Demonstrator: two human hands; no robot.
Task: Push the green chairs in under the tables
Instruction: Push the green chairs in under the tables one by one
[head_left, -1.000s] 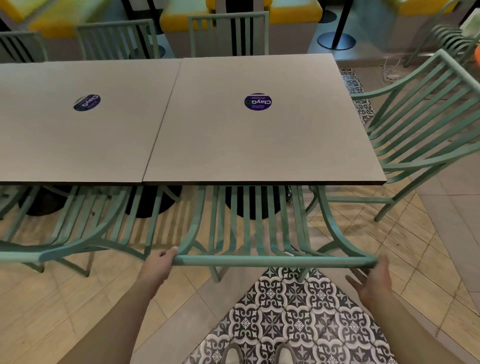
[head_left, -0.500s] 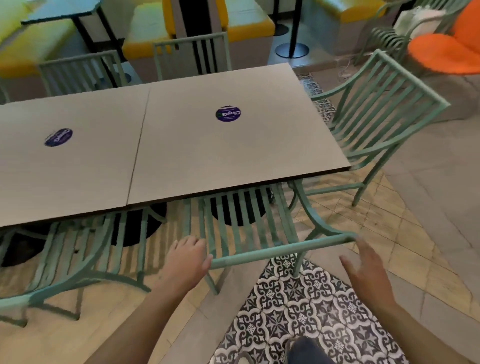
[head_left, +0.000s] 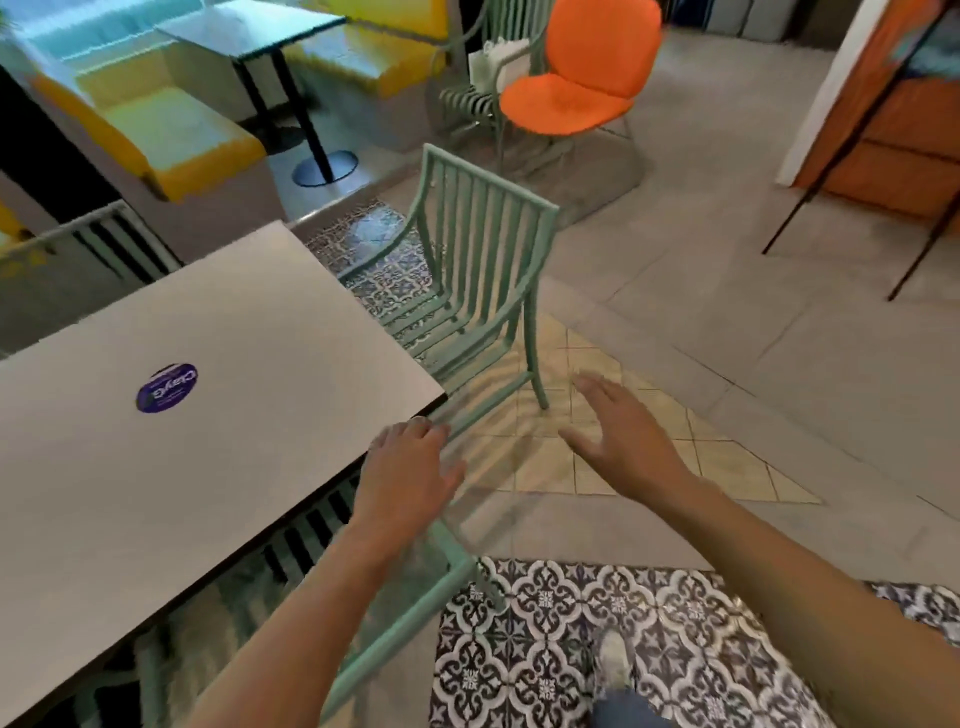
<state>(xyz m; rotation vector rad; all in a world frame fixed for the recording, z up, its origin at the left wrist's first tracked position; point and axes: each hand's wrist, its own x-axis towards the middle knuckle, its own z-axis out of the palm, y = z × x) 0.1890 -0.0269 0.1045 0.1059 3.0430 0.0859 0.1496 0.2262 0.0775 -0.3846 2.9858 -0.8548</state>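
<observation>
Both hands (head_left: 519, 457) hover open, near green chair (head_left: 483, 280) at table's end.

Grey floor tiles (head_left: 779, 322) run across the room, with a cream diamond-laid patch (head_left: 649, 457) in the middle and a band of black-and-white patterned tiles (head_left: 597, 639) along the bottom. Up top sits an orange shell chair (head_left: 571, 88) on thin wire legs, and to its left yellow bench seats (head_left: 171, 130) flank a small dark pedestal table (head_left: 254, 26). At the right edge stands an orange-brown wooden unit (head_left: 893, 135) with dark slanted legs (head_left: 841, 135) crossing in front of it.
</observation>
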